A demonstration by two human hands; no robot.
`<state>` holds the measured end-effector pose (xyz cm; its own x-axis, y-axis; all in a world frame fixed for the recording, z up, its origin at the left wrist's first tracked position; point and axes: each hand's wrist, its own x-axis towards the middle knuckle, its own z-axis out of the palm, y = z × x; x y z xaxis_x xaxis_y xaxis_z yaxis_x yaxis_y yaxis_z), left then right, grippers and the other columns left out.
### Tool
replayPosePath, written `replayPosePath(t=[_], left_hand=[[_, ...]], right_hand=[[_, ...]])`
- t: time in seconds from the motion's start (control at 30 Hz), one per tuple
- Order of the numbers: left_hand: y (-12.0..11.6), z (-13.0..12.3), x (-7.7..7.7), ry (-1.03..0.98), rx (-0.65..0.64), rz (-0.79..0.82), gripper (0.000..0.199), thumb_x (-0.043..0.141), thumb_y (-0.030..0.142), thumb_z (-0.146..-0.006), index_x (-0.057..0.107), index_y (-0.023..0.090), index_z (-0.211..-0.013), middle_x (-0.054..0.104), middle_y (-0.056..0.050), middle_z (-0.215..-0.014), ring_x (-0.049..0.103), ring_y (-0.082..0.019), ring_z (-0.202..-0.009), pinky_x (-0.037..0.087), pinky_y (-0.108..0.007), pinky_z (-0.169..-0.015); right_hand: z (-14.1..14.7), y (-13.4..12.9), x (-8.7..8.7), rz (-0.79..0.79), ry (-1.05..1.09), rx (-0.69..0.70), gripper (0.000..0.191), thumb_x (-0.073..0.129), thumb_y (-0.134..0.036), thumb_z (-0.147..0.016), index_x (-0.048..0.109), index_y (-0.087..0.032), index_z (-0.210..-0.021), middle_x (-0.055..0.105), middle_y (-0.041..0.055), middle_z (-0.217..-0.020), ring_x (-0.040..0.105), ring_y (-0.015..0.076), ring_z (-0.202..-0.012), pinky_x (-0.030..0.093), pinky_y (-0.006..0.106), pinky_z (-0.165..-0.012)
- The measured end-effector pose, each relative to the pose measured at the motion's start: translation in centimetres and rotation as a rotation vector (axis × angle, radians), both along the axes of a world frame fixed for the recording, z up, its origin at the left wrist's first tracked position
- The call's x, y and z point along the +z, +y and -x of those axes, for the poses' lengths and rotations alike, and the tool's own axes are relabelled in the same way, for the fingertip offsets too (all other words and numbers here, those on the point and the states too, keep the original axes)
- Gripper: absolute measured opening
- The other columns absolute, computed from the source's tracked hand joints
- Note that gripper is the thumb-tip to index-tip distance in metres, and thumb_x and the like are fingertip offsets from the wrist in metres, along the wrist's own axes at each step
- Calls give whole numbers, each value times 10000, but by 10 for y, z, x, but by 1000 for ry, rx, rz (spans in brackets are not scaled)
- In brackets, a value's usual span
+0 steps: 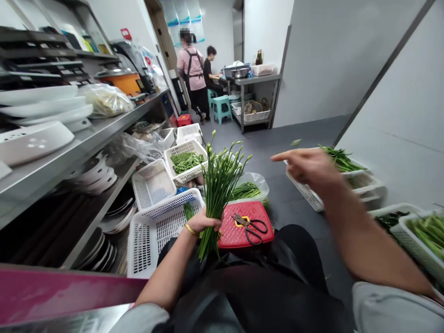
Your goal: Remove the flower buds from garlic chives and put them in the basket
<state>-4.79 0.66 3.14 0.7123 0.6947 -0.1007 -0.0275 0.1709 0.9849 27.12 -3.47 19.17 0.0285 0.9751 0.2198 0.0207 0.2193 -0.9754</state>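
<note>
A thick bunch of green garlic chives with budded tips (222,178) stands upright in my left hand (205,222), whose fingers are wrapped round the lower stalks. My right hand (308,167) is held out to the right, slightly blurred, with its index finger stretched out and no object visible in it. Above that hand is a small pale green scrap (296,142); I cannot tell whether it is in the air or on the floor. Black-handled scissors (250,226) lie on a red textured stool (227,233) in front of my lap.
White perforated baskets (133,243) stand at left; one farther off holds green beans (187,162). More chives lie in a plastic bag (262,182). Baskets of greens (425,240) line the right. A metal shelf (114,125) holds dishes. Two people (196,69) are at the back.
</note>
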Motion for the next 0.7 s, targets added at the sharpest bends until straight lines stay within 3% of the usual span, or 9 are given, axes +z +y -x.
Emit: replayPosePath(t=[0.07, 0.13, 0.23, 0.33, 0.43, 0.57, 0.7], left_hand=[[-4, -3, 3, 17, 4, -12, 329, 798, 305, -516, 563, 118, -650, 551, 16, -457, 485, -100, -390, 361, -213, -406], [-9, -2, 6, 15, 2, -31, 326, 792, 321, -529, 564, 117, -641, 551, 11, -456, 482, -97, -397, 364, -215, -416], [-14, 3, 7, 11, 3, -48, 329, 783, 348, -547, 571, 110, -628, 553, -1, -455, 475, -92, -406, 362, -218, -431], [-16, 7, 5, 11, 5, -42, 329, 780, 350, -546, 562, 115, -623, 552, 0, -455, 473, -93, -402, 356, -218, -427], [-14, 5, 4, 17, 10, -42, 294, 768, 310, -548, 560, 119, -632, 555, 5, -457, 481, -96, -400, 360, -214, -422], [-13, 0, 3, 14, -7, -43, 253, 749, 266, -564, 552, 121, -626, 554, 10, -471, 487, -95, -404, 376, -213, -422], [-14, 0, 4, 25, -3, -48, 294, 771, 290, -554, 550, 121, -650, 552, 14, -472, 487, -96, -401, 374, -215, -418]], right_hand=[[45, 14, -16, 53, 19, 108, 481, 772, -557, -611, 688, -127, -809, 348, -94, -420, 254, 22, -352, 143, 192, -343], [67, 21, -29, -26, 158, 83, 464, 767, -566, -606, 668, -142, -767, 323, -102, -412, 254, 23, -352, 162, 189, -348], [69, 18, -43, -163, 408, -92, 421, 745, -581, -630, 625, -185, -704, 271, -108, -412, 223, 29, -351, 163, 193, -346], [68, 11, -53, -80, 353, -89, 443, 750, -594, -618, 632, -176, -708, 270, -108, -410, 221, 29, -343, 160, 194, -339], [78, 10, -53, -26, 200, 21, 490, 715, -613, -655, 663, -145, -790, 324, -97, -421, 259, 31, -346, 187, 194, -339], [92, 13, -46, -62, 81, 15, 447, 718, -570, -669, 679, -142, -792, 385, -79, -430, 313, 42, -368, 234, 196, -346], [95, 16, -42, -32, 246, 64, 374, 740, -530, -660, 625, -176, -695, 314, -89, -422, 261, 40, -357, 178, 197, -332]])
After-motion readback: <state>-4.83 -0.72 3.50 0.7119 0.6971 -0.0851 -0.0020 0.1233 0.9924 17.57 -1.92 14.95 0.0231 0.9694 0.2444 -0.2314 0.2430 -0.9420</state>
